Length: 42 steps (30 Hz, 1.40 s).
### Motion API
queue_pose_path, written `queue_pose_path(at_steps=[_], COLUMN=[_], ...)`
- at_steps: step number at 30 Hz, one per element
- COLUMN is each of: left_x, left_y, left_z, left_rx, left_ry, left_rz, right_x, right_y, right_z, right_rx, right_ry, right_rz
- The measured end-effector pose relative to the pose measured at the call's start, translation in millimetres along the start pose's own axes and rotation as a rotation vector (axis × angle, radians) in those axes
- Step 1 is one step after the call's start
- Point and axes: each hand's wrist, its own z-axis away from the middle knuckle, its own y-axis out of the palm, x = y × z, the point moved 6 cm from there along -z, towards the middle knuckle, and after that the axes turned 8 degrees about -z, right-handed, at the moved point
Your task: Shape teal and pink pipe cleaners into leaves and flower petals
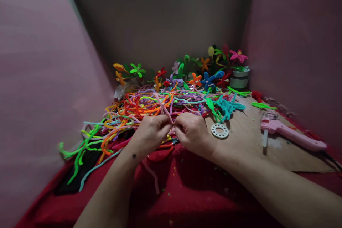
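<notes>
Both hands meet at the front of a heap of coloured pipe cleaners [144, 105]. My left hand [153, 131] is closed in a pinch on a pale pink pipe cleaner [166, 109], whose bent upper part rises above the fingers. Close beside it, my right hand [192, 131] pinches the same pink pipe cleaner near its lower end; the fingertips hide the exact contact. Another length of pink pipe cleaner [153, 176] hangs over the red cloth below my left hand. Beneath the hands lie red-handled pliers or scissors [162, 151], partly covered.
A pink glue gun [294, 133] rests on a cardboard sheet [248, 142] at the right, its cord trailing off. Near my right hand lies a white ring with holes [219, 131]. Pipe-cleaner flowers [207, 80] and a pale pot [239, 78] stand along the back wall.
</notes>
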Motion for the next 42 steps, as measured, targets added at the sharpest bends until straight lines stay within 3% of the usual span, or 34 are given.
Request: queue_pose_path(at_steps=[2,5,8,12,15,17,19,22,25,28,32,36,38,40,42], left_x=[8.9,14.1,20.2,30.9,28.6,21.5,21.0,29.9,28.2,9.4,-10.7,-20.1,-19.6,-10.1,3.7], left_y=[8.8,12.9,6.9,-9.3,-15.6,-25.2,-38.3,-39.9,-22.6,-14.2,-21.0,-25.3,-24.1,-17.5,-4.0], left_z=[1.4,2.3,-2.2,-3.0,2.2,5.0,5.9,2.6,-4.9,-7.1,2.1,7.2,6.4,2.7,0.4], left_rx=[0.202,0.324,0.235,0.029,0.093,0.061,-0.104,-0.283,-0.230,-0.224,-0.330,-0.260,-0.186,-0.079,0.057], left_ry=[-0.222,-0.323,-0.284,-0.286,-0.214,-0.086,-0.017,-0.097,-0.140,0.091,0.381,0.492,0.426,0.217,-0.031], left_rz=[0.282,0.512,0.434,0.226,0.347,0.538,0.722,0.768,0.643,0.544,0.304,0.182,0.184,0.259,0.467], right_x=[9.8,13.7,0.5,-29.7,-43.8,-47.6,-49.4,-49.2,-44.9,-38.5,-30.2,-26.2,-24.4,-21.8,-15.7], right_y=[1.0,0.7,-3.0,-3.6,-0.5,2.2,6.0,12.2,17.5,22.0,25.3,26.1,22.7,16.4,6.4], right_z=[2.9,4.3,-0.1,-3.2,-2.1,-2.2,-2.6,-3.5,-4.1,-3.0,-2.1,-1.3,-2.2,-3.3,-5.4], right_rx=[-0.004,-0.024,-0.064,-0.119,-0.176,-0.220,-0.241,-0.218,-0.134,-0.018,0.144,0.263,0.263,0.236,0.177], right_ry=[-0.156,-0.232,-0.046,0.385,0.600,0.658,0.694,0.731,0.744,0.754,0.735,0.752,0.720,0.639,0.470], right_rz=[0.120,0.123,-0.090,-0.446,-0.724,-0.907,-1.062,-1.242,-1.372,-1.450,-1.477,-1.426,-1.336,-1.131,-0.816])
